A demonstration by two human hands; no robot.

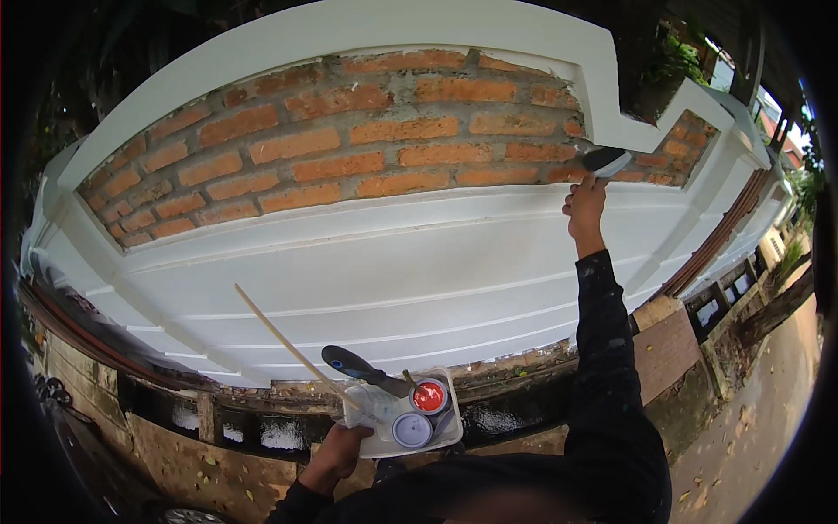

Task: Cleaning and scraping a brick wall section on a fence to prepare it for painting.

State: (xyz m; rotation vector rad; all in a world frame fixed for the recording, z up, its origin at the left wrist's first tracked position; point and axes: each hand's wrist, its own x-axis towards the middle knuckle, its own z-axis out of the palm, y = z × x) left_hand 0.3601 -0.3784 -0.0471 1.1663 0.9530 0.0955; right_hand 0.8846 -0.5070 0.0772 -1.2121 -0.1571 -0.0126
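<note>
Two-handed work at a wall. Right hand (587, 205): fingers clamped on an oblong black brush-like tool (602, 161) with a pale grey edge, at a panel of rough orange bricks in grey mortar (410, 129); contact cannot be told. Left hand (339, 456): fingers gripping the rim of a shallow white plastic tray (455, 406). Uneven support could tip it, spilling the open round tin of glossy red paint (429, 396) right of those fingers, or dislodging the overhanging black-handled scraper (353, 363). A slip could scuff the smooth white wall (349, 271) below the right fingers.
</note>
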